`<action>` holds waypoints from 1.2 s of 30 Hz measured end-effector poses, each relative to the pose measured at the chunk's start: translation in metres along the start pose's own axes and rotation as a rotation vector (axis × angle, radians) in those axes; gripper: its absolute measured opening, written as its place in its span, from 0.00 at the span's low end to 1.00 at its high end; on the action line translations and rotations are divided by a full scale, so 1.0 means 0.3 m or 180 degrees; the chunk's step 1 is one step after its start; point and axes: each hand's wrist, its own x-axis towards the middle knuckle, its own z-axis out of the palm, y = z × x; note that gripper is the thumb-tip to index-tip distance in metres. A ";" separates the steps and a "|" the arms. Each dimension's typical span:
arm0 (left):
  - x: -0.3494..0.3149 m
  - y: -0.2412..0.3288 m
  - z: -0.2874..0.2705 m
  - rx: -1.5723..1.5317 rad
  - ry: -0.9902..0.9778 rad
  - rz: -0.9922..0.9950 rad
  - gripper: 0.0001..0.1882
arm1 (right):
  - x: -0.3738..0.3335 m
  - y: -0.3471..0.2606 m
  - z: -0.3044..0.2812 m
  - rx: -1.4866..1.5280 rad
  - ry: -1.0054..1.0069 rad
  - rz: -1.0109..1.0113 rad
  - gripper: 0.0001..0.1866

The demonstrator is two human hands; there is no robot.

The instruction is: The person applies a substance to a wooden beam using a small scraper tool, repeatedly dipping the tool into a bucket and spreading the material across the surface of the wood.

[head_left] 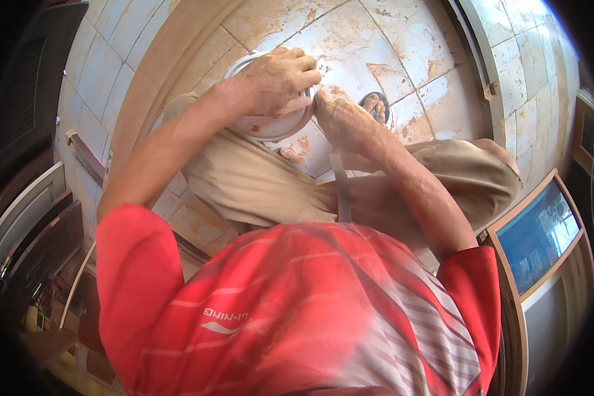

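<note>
red short-sleeved shirt with pale stripes (297, 310) fills the near view, khaki shorts (264, 185) just past it. further out, the left hand (274, 79) lies over the round shallow white bowl (270, 122), fingers curled together over its top and rim. the right hand (340, 119) touches the bowl's right edge (its fingers are hidden, so i cannot tell their state). beyond, a sandalled foot (375, 104) rests on stained pale floor tiles (376, 39).

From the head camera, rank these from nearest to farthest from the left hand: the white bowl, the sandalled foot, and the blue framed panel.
1. White bowl: under the left hand, gripped.
2. Sandalled foot: on the tiled floor, right of the bowl.
3. Blue framed panel: far right, lower edge.
</note>
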 end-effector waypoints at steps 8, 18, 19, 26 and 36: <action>0.046 0.007 0.075 -0.0323 0.0401 -0.0317 0.13 | 0.047 0.149 0.139 0.0461 0.0582 -0.0648 0.04; 0.025 0.078 0.020 -0.0116 0.1462 0.0167 0.10 | 0.037 0.085 0.070 0.0387 0.0433 -0.0360 0.09; 0.009 0.092 0.002 -0.0082 0.1509 0.0270 0.10 | 0.040 0.082 0.077 0.0461 0.0449 -0.0302 0.10; -0.127 0.151 -0.148 -0.0132 0.1489 0.0654 0.17 | 0.077 -0.006 0.014 0.0434 0.0200 0.0543 0.18; -0.309 0.192 -0.189 0.0124 0.1905 0.0114 0.18 | 0.167 -0.025 -0.031 0.0583 0.0683 0.0507 0.18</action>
